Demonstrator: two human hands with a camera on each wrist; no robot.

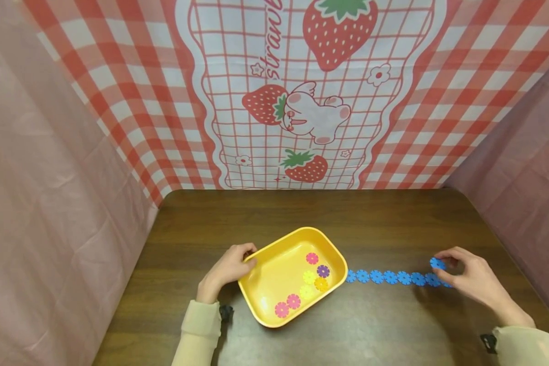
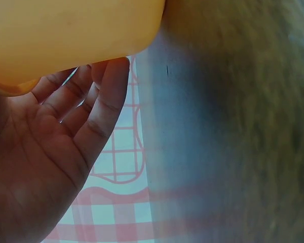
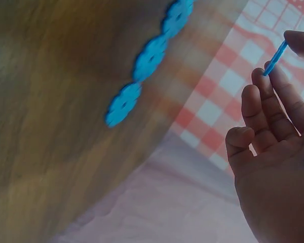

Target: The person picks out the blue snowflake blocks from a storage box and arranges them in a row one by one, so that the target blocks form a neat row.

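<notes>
My left hand (image 1: 229, 266) grips the left end of a yellow tray (image 1: 270, 277), thumb over the rim and fingers on the outer side. In the left wrist view the fingers (image 2: 109, 96) reach up against the tray wall (image 2: 81, 35). Between thumb and fingertips, my right hand (image 1: 478, 277) pinches a blue notched flower disc (image 1: 436, 263), seen edge-on in the right wrist view. Below it runs a row of blue flower discs (image 1: 390, 277) on the table, from the tray's right side towards the right hand, which hides part of its far end.
Inside the tray lie pink discs (image 1: 281, 309), a purple disc (image 1: 323, 271), yellow discs (image 1: 306, 291) and an orange disc (image 1: 322, 283). The brown wooden table (image 1: 256, 213) ends at a strawberry-print checked cloth (image 1: 302, 101) behind. Pink curtains (image 1: 59, 178) flank both sides.
</notes>
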